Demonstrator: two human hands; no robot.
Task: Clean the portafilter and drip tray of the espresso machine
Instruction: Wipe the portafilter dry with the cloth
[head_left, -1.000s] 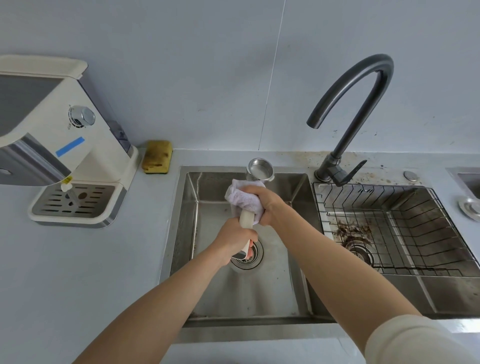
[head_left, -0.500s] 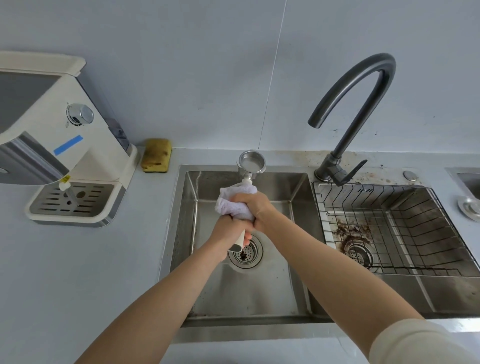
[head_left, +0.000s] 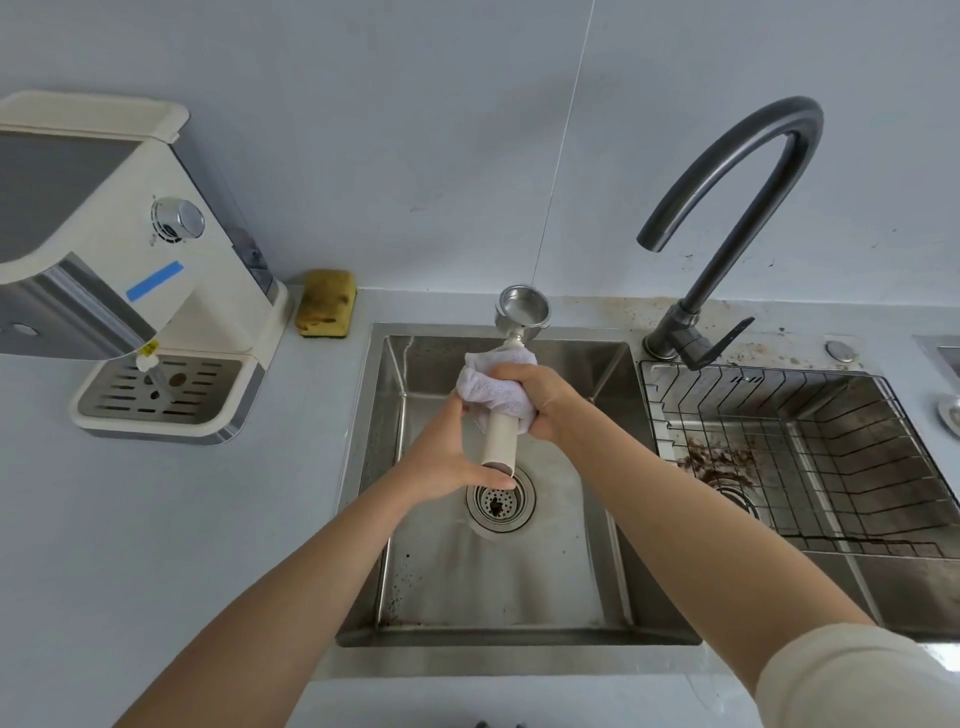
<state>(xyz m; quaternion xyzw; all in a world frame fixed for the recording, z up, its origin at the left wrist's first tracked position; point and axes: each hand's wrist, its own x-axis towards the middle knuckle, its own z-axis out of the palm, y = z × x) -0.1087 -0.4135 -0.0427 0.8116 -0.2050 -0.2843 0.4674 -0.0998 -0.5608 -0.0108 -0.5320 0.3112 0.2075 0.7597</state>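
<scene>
Sliding up the handle, the cloth (head_left: 498, 387) now bares the cream lower end of the portafilter (head_left: 511, 384), held over the sink (head_left: 613, 519). Its long axis points away from the person, steel basket farthest. The right hand (head_left: 540, 397) clenches cloth round the handle; the left hand (head_left: 449, 460) pinches its butt end. The basket looks bright.

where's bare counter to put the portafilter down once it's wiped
The widest free patch is the counter between the espresso machine and the left sink basin, in front of the sponge. The strip behind the basins by the faucet is narrow and coffee-stained. The right basin's wire rack holds grounds.
</scene>
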